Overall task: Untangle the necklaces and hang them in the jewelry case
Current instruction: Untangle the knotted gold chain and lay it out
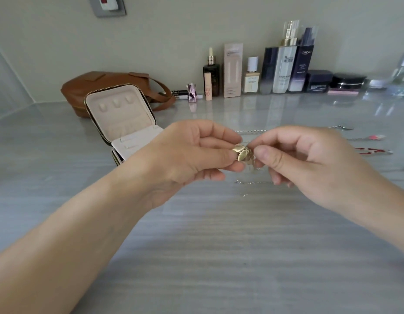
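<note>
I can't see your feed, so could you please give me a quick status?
Left hand, right hand both pinch pendant. Case open, lid bare. Other chains on table behind hands; nothing blocking.

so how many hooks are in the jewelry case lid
3 hooks in a row near the top of the open lid: left hook, middle hook, right hook; none seems hidden.

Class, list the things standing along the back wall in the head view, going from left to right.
Brown bag → small pink bottle → tall beige box → white-capped bottle → dark blue jar → black jar.
</note>
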